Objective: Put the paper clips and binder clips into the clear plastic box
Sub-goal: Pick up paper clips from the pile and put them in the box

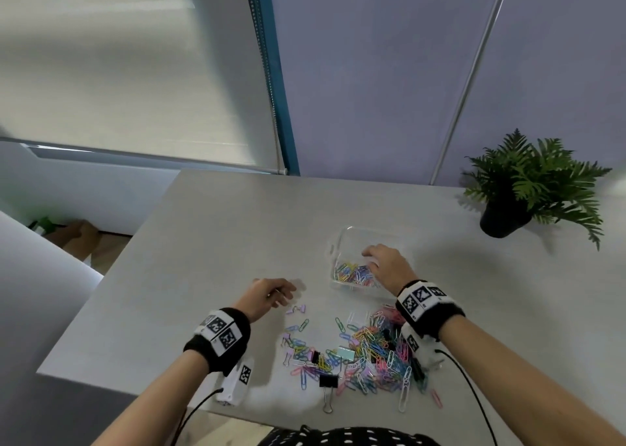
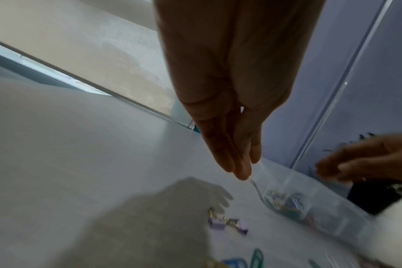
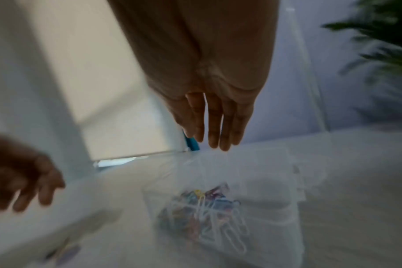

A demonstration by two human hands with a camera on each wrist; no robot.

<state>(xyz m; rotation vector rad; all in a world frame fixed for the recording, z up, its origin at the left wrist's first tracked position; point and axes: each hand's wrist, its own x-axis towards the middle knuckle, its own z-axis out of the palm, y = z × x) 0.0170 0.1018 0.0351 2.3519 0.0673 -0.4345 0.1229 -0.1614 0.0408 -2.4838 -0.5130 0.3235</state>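
A clear plastic box (image 1: 342, 242) stands mid-table with coloured paper clips (image 1: 352, 273) in its near end. My right hand (image 1: 371, 259) hovers over it with straight fingers (image 3: 225, 137) and holds nothing; the right wrist view is blurred and shows the box (image 3: 276, 208) below. My left hand (image 1: 281, 296) hangs left of the box, fingers relaxed and empty (image 2: 239, 166). Just below it lie small purple binder clips (image 1: 297, 309) (image 2: 218, 224). A big loose pile of paper clips (image 1: 369, 354) and a black binder clip (image 1: 328, 382) lie near the front edge.
The grey table (image 1: 220, 242) has bare surface to the left and behind the box. A potted fern (image 1: 528, 188) stands at the back right. The table's left edge drops to the floor; a wall and a window blind rise behind.
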